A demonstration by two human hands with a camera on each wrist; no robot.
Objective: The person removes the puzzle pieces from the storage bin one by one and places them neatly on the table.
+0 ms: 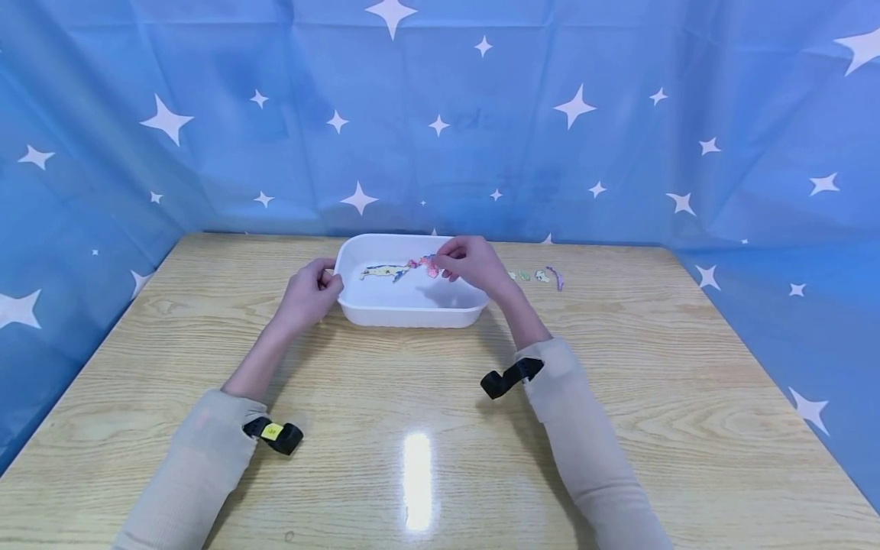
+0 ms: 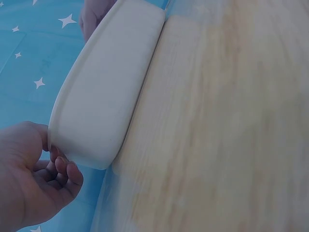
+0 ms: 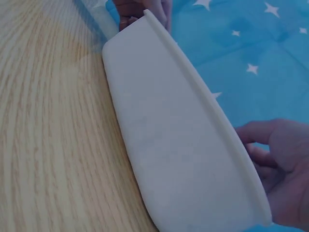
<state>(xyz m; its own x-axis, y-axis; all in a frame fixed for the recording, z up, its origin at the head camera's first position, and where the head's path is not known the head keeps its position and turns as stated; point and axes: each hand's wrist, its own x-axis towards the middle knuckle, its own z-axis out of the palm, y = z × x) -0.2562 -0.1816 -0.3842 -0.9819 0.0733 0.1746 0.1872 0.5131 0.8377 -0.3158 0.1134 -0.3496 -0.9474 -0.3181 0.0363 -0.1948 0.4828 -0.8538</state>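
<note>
A white rectangular plastic tub (image 1: 412,316) stands on the table near its far edge. My left hand (image 1: 312,294) grips the tub's left rim between thumb and curled fingers, also seen as the left hand (image 2: 34,174) in the left wrist view. Over the tub's right part, my right hand (image 1: 474,265) pinches a small flat pink piece (image 1: 431,267) by its right end. A flat pale yellow piece (image 1: 385,271) with blue edging lies inside the tub, left of the pink one. In the right wrist view the tub wall hides my right fingertips.
Right of the tub, several small flat pieces lie in a row on the wooden table (image 1: 619,367): a green piece (image 1: 525,276), a whitish piece (image 1: 541,276) and a curved purple piece (image 1: 557,279) among them. A blue star-patterned cloth (image 1: 440,168) hangs behind.
</note>
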